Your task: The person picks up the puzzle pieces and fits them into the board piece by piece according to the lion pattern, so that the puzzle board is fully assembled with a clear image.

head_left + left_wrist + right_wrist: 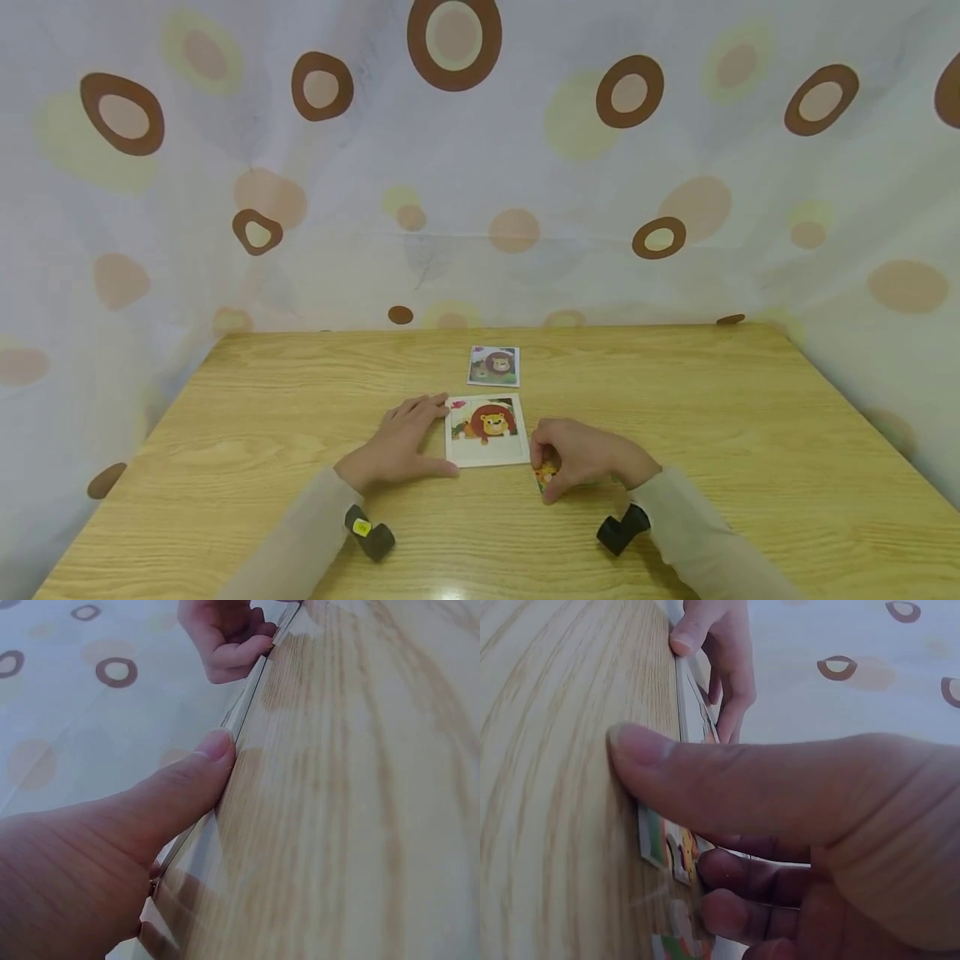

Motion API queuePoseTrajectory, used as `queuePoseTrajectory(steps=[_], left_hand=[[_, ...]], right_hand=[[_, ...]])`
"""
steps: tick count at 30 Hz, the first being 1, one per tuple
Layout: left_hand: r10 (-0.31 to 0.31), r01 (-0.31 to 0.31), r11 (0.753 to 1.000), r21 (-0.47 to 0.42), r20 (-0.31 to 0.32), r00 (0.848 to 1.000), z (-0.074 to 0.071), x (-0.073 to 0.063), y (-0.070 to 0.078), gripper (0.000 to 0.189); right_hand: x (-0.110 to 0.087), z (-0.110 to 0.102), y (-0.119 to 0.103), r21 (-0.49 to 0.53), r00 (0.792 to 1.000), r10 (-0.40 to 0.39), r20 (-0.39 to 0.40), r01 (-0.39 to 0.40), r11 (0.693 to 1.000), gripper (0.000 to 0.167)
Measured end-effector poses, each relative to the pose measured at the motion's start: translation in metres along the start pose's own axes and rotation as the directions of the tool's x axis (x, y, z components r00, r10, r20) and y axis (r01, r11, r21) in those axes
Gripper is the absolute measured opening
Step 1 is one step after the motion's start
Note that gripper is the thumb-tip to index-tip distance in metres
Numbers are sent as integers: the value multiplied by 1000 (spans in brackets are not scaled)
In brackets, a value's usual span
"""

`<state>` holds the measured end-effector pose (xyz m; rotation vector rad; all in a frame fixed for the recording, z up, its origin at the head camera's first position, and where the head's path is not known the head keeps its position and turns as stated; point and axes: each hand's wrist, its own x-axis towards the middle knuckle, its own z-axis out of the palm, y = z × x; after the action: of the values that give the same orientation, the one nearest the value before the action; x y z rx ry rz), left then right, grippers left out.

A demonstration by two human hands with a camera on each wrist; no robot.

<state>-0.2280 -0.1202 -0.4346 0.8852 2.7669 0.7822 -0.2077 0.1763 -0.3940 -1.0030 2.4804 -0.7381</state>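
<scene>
A white-framed jigsaw board (pixel 487 454) lies on the table, its upper half filled with a lion picture and its lower part bare white. My left hand (pixel 405 442) is spread along the board's left side. Its thumb touches the near edge and its fingertips rest by the far left corner. Just right of the board, my right hand (pixel 585 454) curls over a colourful jigsaw piece (pixel 546 475), pinching it between thumb and fingers. The right wrist view shows printed pieces (pixel 652 836) under that thumb, partly hidden by the hand.
Behind the board lies a small lion picture card (pixel 493 367). Another loose jigsaw piece (pixel 679 941) lies beneath the right hand's fingers. The wooden table (pixel 300 392) ends at a spotted cloth (pixel 450 275) at the back and sides.
</scene>
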Motion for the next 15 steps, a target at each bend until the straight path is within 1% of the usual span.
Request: queuePoseTrajectory(steps=[4,8,15], left_hand=[[-2,2,1000,5,-2,1000,1,-1,-1,85],[-1,1,1000,2,-3,1000,1,-1,-1,85],[-6,6,1000,1,3,1000,0,0,-1,84]], right_hand=[[0,0,0,-12,1000,-4,9,5,1000,30],[-1,-1,-1,0,1000,-16,12,16,1000,29],[-1,-3,3,59,999,-22,-28,24,998,28]])
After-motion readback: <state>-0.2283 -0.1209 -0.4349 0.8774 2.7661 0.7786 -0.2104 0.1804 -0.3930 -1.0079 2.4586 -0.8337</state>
